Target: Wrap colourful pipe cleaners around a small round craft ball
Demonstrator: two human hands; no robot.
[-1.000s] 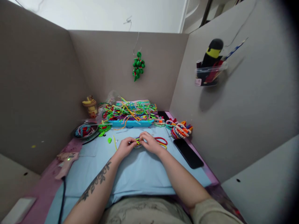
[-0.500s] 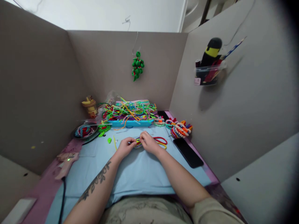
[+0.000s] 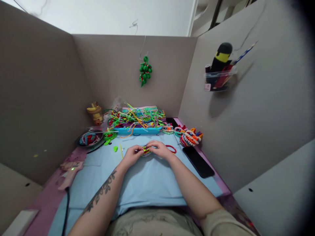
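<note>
My left hand (image 3: 131,155) and my right hand (image 3: 160,149) meet over the light blue mat (image 3: 145,183), fingers pinched together on a small coiled piece of pipe cleaner (image 3: 146,150) in yellow, red and green. Red and yellow pipe cleaner loops (image 3: 171,149) trail out from under my right hand. A loose yellow pipe cleaner (image 3: 121,150) and a small green bit (image 3: 115,148) lie on the mat just left of my left hand.
A blue tray heaped with coloured pipe cleaners (image 3: 136,119) stands at the back. Finished coiled pieces (image 3: 189,137) sit at right, a black phone (image 3: 198,161) nearer. A round dish (image 3: 90,138), a yellow figure (image 3: 94,111) and a glue gun (image 3: 70,170) lie left. Grey partition walls enclose the desk.
My right hand has shifted slightly right and turned over the coil, covering more of the red loop. My left hand keeps its pinch in almost the same place.
</note>
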